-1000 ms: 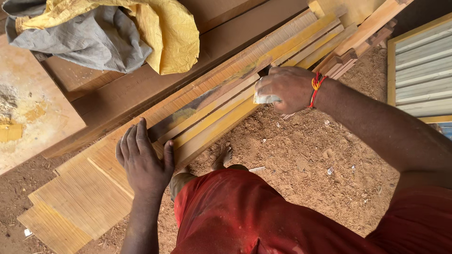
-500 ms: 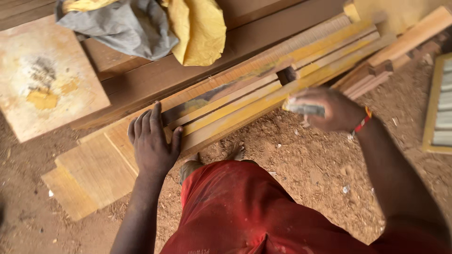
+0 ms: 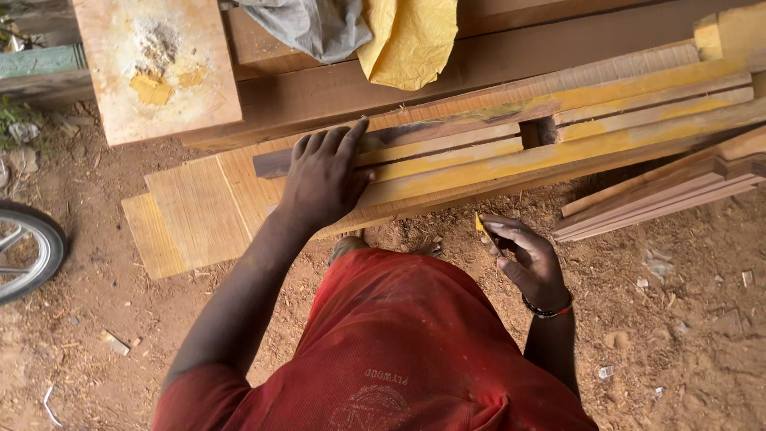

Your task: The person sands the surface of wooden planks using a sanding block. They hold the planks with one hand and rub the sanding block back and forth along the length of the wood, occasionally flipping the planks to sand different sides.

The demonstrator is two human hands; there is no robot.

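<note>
Dirt floor [image 3: 702, 319], sawdust-strewn. Stacked wood strips [image 3: 511, 148] lie long axis 8-to-2 o'clock. Left hand [image 3: 323, 175] flat, fingers spread, pressing strip end. Right hand [image 3: 527, 259] at 4 o'clock from the left, off stack, pinching small yellow scraper [image 3: 481, 225]. Left hand nearer.

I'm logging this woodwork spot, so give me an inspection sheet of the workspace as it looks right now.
Surface: red dirt ground strewn with chips; boards lie low across it.
Job's things: yellow-coated wood frame resting on flat boards; small yellow piece pinched in the right hand.
Clutter: grey cloth and yellow cloth on the planks; stained square board; loose slats.
Hands: left hand flat on the frame; right hand off the wood, palm up, fingers curled.
Cables: nothing seen.
Surroundings: wheel at the left edge.
</note>
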